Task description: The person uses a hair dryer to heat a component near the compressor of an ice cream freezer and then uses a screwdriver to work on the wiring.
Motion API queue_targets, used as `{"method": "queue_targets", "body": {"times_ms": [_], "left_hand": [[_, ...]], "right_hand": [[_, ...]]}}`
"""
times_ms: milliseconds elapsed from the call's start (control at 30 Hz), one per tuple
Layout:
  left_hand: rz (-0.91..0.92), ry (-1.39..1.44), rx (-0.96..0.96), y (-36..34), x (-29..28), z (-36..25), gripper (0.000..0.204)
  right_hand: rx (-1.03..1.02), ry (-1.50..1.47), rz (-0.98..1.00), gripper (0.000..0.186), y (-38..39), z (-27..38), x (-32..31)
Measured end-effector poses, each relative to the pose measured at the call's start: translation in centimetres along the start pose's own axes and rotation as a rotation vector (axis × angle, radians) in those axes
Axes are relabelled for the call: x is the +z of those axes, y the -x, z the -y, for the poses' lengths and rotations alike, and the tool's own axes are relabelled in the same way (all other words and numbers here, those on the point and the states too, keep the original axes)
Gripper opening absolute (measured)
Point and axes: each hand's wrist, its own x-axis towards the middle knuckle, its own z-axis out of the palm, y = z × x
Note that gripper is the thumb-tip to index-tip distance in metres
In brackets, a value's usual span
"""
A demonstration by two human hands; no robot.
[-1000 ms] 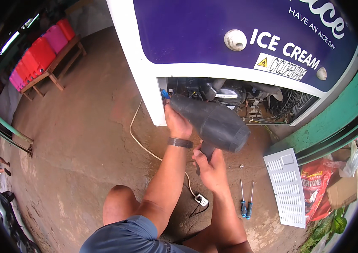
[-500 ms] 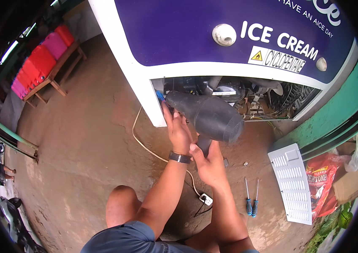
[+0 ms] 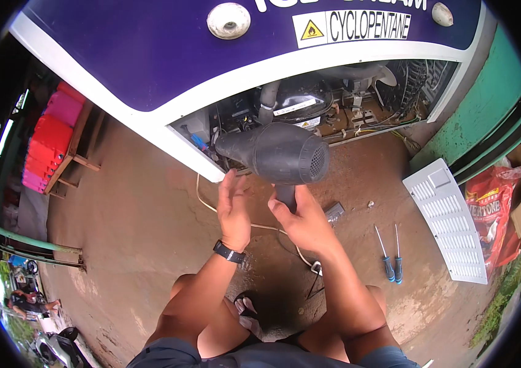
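Observation:
My right hand (image 3: 303,222) grips the handle of a black hair dryer (image 3: 275,153). The dryer's nozzle points left, into the open lower compartment of a purple-and-white ice cream freezer (image 3: 113,67). Below the nozzle my left hand (image 3: 234,214) is raised with its fingers stretched out, holding nothing; it wears a dark wristband. Inside the compartment sit a black compressor (image 3: 300,95), pipes and wiring. A small blue part (image 3: 199,142) shows just left of the nozzle, its kind unclear.
Two blue-handled screwdrivers (image 3: 393,268) lie on the brown floor (image 3: 144,233), right of my arm. A white louvred panel (image 3: 447,221) leans beside a red bag (image 3: 487,211). A pale cord (image 3: 208,207) runs beneath my hands. Red and pink containers (image 3: 52,141) stand at left.
My left hand has drawn down and away from the nozzle and compartment edge. The hair dryer stays in my right hand. My view has shifted, so the freezer sits higher and farther left.

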Motion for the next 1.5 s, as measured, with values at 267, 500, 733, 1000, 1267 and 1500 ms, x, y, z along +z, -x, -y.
{"method": "queue_targets", "body": {"times_ms": [267,500,733,1000,1267,1500], "left_hand": [[-0.129,0.081,-0.162,-1.2,-2.2,-0.5,0.039],[-0.161,0.023,0.015,-2.7,-3.1,1.7,0.031],[-0.106,0.274,-0.195,-2.8,0.8,1.0,0.048],[-0.115,0.315,-0.166,-2.0,-1.7,-0.8,0.036],[-0.224,0.278,-0.131,-0.8,0.5,2.2,0.021],[-0.455,-0.084,0.074,-1.9,-2.2,2.7,0.036]], "right_hand": [[0.024,0.1,0.001,0.037,0.3,-2.9,1.1],[-0.08,0.127,-0.07,0.028,1.1,-4.0,2.3],[-0.07,0.026,-0.16,0.02,1.7,-5.3,1.3],[-0.047,-0.014,-0.153,0.012,0.9,-5.2,3.7],[-0.072,-0.065,-0.111,0.039,1.1,-8.0,1.2],[-0.091,-0.104,-0.085,0.036,1.6,-9.4,1.6]]}}
